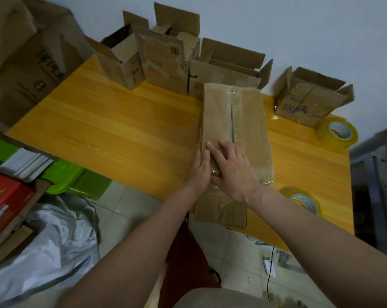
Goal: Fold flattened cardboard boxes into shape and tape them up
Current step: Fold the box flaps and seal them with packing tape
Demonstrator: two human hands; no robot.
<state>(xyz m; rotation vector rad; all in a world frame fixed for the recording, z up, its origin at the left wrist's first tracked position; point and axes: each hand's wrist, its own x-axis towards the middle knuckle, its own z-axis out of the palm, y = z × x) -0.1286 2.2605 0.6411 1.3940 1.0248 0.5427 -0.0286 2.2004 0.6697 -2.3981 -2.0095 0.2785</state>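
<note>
A long brown cardboard box [243,121] stands on the yellow wooden table [121,125], its top seam covered with clear tape. My right hand [232,170] lies flat on the near end of the top, fingers straight, pressing the tape down. My left hand [200,170] rests against the box's left side at the near corner, fingers along the edge. Two rolls of yellowish clear tape lie on the table: one [338,132] at the far right, one [303,200] beside my right forearm.
Several formed boxes with open flaps stand along the table's far edge by the wall: [121,61], [168,63], [228,67], [310,101]. Larger cartons [25,63] pile up at left. Green plastic stool [72,178], red box [3,203] and grey plastic bag [43,252] sit on the floor at left.
</note>
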